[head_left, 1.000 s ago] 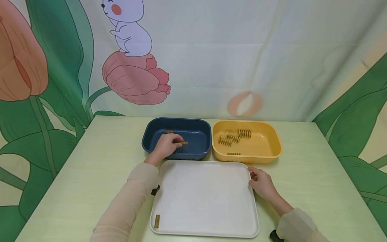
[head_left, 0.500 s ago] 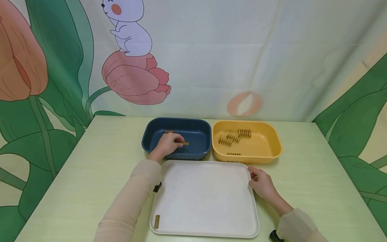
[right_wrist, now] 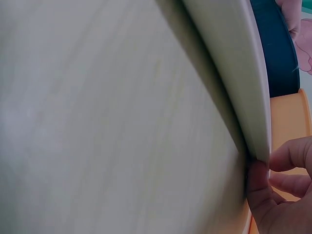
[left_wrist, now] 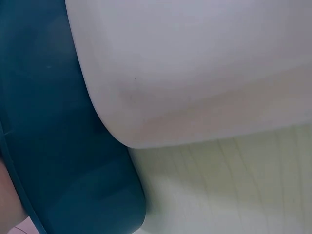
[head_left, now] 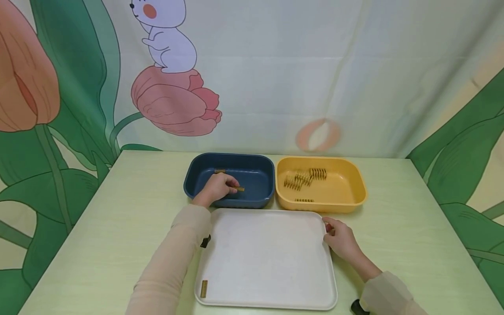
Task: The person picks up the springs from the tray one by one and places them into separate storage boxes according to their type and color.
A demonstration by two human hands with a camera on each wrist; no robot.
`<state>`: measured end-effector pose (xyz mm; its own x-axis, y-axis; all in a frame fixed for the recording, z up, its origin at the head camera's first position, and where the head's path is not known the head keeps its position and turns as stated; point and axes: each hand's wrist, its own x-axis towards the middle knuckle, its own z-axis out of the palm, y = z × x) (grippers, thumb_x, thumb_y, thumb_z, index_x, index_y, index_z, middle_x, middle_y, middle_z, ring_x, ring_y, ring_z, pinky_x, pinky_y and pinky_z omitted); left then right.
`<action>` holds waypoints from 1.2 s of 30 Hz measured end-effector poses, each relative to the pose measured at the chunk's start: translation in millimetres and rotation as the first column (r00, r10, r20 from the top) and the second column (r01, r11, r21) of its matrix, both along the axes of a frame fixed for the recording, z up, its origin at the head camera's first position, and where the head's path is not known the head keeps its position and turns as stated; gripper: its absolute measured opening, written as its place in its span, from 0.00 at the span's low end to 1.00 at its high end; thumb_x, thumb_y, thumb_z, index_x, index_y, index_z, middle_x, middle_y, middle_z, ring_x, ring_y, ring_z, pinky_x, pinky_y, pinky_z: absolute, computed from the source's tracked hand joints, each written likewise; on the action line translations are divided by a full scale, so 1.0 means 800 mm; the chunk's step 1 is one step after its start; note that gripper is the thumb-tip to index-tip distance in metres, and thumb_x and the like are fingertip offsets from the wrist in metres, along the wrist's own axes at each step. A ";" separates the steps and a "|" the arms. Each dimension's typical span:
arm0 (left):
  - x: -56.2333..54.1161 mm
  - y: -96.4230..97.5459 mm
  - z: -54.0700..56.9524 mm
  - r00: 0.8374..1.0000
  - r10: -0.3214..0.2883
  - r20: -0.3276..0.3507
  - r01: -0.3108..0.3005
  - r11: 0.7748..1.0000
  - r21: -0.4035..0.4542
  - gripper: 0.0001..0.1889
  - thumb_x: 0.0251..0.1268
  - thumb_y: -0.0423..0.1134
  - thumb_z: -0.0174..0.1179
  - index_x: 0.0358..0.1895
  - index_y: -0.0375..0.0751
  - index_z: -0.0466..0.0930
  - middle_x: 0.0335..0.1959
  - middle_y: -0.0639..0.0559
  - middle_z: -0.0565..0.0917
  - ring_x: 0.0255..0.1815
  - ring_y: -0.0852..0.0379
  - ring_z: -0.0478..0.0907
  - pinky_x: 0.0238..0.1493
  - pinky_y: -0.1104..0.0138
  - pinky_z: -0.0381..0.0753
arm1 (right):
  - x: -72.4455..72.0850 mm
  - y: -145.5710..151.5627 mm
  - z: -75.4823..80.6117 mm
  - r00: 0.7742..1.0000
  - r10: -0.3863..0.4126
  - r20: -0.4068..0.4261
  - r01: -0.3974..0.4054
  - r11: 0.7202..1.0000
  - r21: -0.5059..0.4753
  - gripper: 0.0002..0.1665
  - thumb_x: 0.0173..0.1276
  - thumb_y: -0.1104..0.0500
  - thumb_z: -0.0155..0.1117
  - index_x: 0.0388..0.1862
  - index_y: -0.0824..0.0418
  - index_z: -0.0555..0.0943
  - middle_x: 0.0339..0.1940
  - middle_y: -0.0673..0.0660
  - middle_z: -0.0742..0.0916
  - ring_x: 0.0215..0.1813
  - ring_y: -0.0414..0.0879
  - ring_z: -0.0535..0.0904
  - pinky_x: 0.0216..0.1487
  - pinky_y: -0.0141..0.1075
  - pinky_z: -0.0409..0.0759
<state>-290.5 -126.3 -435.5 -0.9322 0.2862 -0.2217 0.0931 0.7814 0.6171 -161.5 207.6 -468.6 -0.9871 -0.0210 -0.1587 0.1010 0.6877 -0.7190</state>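
Observation:
Inside the dark blue bin [head_left: 257, 181], my left hand [head_left: 219, 187] pinches one end of a small brass coil spring [head_left: 240, 189] between thumb and fingers. Another small spring [head_left: 220, 171] lies by the bin's back wall. At the far right corner of the white tray [head_left: 267, 258], my right hand [head_left: 343, 239] grips the rim; in the right wrist view the thumb [right_wrist: 260, 183] and fingers close on the tray edge [right_wrist: 243, 73]. One small spring [head_left: 204, 288] lies in the tray's near left corner. The left wrist view shows little of the left hand, and not its spring.
Right of the blue bin, touching or nearly so, stands a yellow bin [head_left: 342, 188] holding several larger brass springs [head_left: 303, 178]. Both bins sit just behind the tray on a pale green table [head_left: 405, 227]. A printed curtain [head_left: 267, 78] hangs behind the table.
The spring in my left hand has shifted slightly right, then a little lower in the blue bin. My right hand keeps its place at the tray's corner.

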 end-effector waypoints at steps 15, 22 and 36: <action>-0.004 0.001 -0.002 0.997 0.022 0.070 -0.018 0.998 -0.054 0.07 0.52 0.33 0.60 0.35 0.40 0.83 0.37 0.48 0.83 0.42 0.53 0.74 0.48 0.61 0.72 | -0.002 0.002 -0.002 1.000 0.018 -0.006 -0.018 1.000 0.018 0.28 0.48 0.72 0.52 0.53 0.72 0.71 0.34 0.61 0.78 0.31 0.45 0.72 0.29 0.31 0.71; -0.007 0.003 -0.004 0.997 0.030 0.077 -0.024 0.997 -0.079 0.06 0.51 0.33 0.61 0.34 0.40 0.83 0.38 0.48 0.83 0.44 0.52 0.74 0.49 0.60 0.72 | -0.001 0.002 -0.003 1.000 0.020 -0.016 -0.020 1.000 0.018 0.28 0.47 0.72 0.52 0.53 0.73 0.71 0.33 0.60 0.78 0.31 0.45 0.72 0.28 0.30 0.70; -0.009 0.003 -0.006 0.996 0.047 0.082 -0.038 0.994 -0.106 0.07 0.51 0.33 0.61 0.35 0.40 0.83 0.39 0.48 0.82 0.44 0.51 0.74 0.49 0.60 0.72 | 0.000 0.002 -0.003 0.999 0.024 -0.043 -0.024 1.000 0.016 0.28 0.46 0.73 0.51 0.51 0.73 0.72 0.31 0.60 0.77 0.30 0.44 0.71 0.27 0.29 0.69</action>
<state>-297.7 -123.8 -440.3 -0.9197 0.2179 -0.3266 0.0094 0.8438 0.5365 -161.7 209.0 -470.6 -0.9923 -0.0426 -0.1164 0.0534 0.7007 -0.7115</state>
